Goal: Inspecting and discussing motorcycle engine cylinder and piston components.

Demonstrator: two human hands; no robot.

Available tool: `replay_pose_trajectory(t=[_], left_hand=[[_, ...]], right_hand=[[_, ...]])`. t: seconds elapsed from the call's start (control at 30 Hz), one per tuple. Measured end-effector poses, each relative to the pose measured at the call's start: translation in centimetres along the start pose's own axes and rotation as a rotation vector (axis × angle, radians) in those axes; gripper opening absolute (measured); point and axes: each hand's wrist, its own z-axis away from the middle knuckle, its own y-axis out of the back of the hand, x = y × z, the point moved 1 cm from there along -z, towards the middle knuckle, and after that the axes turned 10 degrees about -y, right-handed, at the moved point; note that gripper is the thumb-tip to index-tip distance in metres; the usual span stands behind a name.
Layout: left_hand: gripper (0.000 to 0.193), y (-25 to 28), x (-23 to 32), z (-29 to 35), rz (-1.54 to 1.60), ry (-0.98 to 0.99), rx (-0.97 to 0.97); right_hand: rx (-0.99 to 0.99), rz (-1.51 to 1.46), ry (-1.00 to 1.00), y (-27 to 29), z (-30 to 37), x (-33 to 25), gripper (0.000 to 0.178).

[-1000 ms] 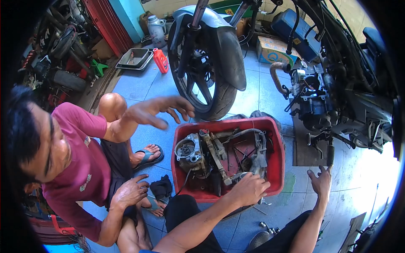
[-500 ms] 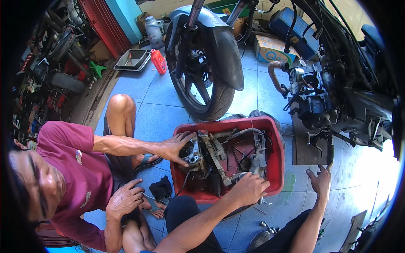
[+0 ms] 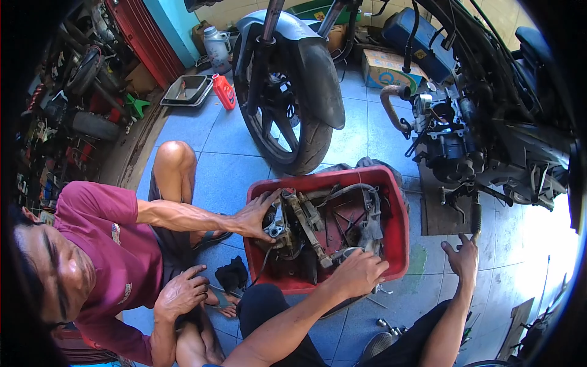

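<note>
far ahead of the left hand (image 3: 361,271), blue lettering (image 3: 386,77) stands on a cardboard box (image 3: 374,64), a yellow sticker (image 3: 420,54) on the blue container (image 3: 408,35). farther left, a red bottle (image 3: 224,93) bears blurred print; left of the hand, a maroon shirt (image 3: 101,251) has pale prints (image 3: 116,232), unreadably small.

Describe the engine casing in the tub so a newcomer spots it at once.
Below the motorcycle's front wheel in the picture sits a red tub. At its left end, the co-worker's outstretched hand rests on the engine casing. It is the bulky, blocky grey metal piece, unlike the long, narrow metal part just right of it.
</note>
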Motion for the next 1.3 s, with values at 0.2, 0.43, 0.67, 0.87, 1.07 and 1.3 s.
replay_pose_trajectory(t=[0.2,0.43,0.67,0.87,1.07,1.3], left_hand=[[0.026,-0.1,0.1,0.1,-0.011,-0.008,0.002],[0.021,-1.5,1.8,-0.3,-0.011,-0.078,0.02],[0.018,-5.5,8.2,0.5,0.268,-0.321,-0.238],[0.02,-7.0,7.5,1.3,0.195,-0.37,-0.268],[0.019,-5.9,7.0,1.0,0.172,-0.337,-0.281],[0.013,-6.5,6.6,0.7,0.12,-0.344,-0.249]], right_hand=[[-0.011,-0.013,0.005,-0.1,0.1,0.1,0.07],[-0.004,0.006,-0.007,-0.2,-0.2,0.5,0.072],[-0.004,0.021,-0.006,-0.6,-0.4,0.2,0.072],[0.005,0.013,-0.017,-0.3,-0.2,0.1,0.07],[0.035,-0.01,0.047,-0.5,-0.2,0.0,0.071],[0.022,-0.017,0.026,0.0,0.0,0.2,0.069]])
